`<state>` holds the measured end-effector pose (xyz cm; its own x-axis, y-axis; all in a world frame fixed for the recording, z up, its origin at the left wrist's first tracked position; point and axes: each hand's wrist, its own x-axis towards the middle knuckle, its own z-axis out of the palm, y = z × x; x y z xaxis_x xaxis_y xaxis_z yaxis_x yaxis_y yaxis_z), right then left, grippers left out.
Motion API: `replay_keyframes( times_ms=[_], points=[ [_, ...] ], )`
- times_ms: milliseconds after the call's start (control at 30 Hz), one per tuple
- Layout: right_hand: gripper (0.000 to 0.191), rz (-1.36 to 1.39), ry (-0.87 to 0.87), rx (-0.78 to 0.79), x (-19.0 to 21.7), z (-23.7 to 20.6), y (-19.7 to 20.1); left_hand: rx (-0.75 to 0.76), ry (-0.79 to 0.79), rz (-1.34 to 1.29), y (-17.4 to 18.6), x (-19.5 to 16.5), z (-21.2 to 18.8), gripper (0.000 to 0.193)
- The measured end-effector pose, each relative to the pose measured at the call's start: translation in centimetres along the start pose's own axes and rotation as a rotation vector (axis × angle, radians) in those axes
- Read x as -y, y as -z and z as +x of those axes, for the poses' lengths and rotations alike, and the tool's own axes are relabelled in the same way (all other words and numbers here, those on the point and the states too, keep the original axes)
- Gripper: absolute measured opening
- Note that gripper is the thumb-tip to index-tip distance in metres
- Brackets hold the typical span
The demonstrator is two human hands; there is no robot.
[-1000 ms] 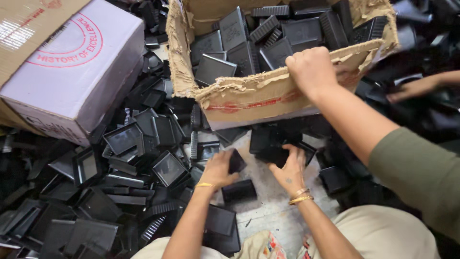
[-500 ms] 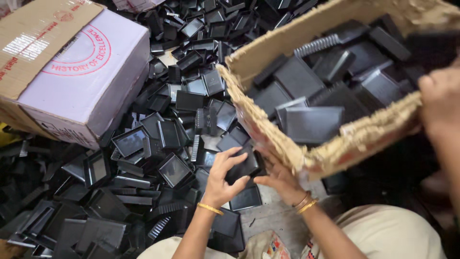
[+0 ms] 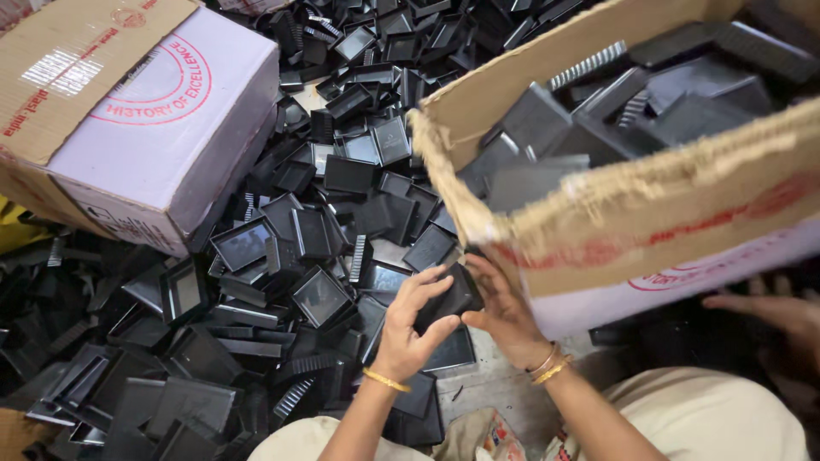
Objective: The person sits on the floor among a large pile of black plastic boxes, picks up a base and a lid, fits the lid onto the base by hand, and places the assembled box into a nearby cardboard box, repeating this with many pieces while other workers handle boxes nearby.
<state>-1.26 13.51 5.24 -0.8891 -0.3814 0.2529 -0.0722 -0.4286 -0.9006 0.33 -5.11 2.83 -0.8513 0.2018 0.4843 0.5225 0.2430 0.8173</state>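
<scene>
Black part (image 3: 450, 299) clamped between left hand (image 3: 408, 335) and right hand (image 3: 504, 314); box (image 3: 649, 213) partly filled, floor pile (image 3: 282, 256) largely unsorted.

Black plastic trays (image 3: 318, 294) cover the floor, a black piece (image 3: 453, 299) sits between gold-bangled wrists, and the torn brown cardboard box (image 3: 649, 213) and closed white box (image 3: 162, 128) bear red printing.
</scene>
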Motion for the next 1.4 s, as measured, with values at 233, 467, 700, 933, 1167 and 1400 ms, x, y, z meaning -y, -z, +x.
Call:
replay_keyframes(
  times_ms=[233, 467, 700, 933, 1167, 1400],
  points=[
    [0.068, 0.507, -0.139, -0.175, 0.4, -0.2, -0.3, -0.048, -0.176, 0.219, 1.8, -2.5, -1.0, 0.057],
    [0.031, -0.332, 0.033, -0.155, 0.5, -0.8, 1.2, -0.063, 0.178, 0.293, 1.4, -2.6, -3.4, 0.034],
    [0.063, -0.877, -0.198, -0.014, 3.1, -0.9, 1.2, 0.139, 0.371, 0.258, 2.1, -0.4, -4.9, 0.031],
    [0.046, -1.714, -1.053, -0.026, 1.5, -1.7, 1.5, 0.106, 0.517, 0.24, 1.4, 1.8, -3.6, 0.024],
    [0.038, -1.771, -0.829, -0.039, 2.4, -1.3, -0.6, 0.343, 0.255, 1.026, 1.9, 4.0, 0.1, 0.043],
    [0.055, -1.102, -0.229, -0.364, 3.6, 0.3, 0.0, 0.253, 0.066, 1.137, 1.1, 5.0, 0.7, 0.064]
  ],
)
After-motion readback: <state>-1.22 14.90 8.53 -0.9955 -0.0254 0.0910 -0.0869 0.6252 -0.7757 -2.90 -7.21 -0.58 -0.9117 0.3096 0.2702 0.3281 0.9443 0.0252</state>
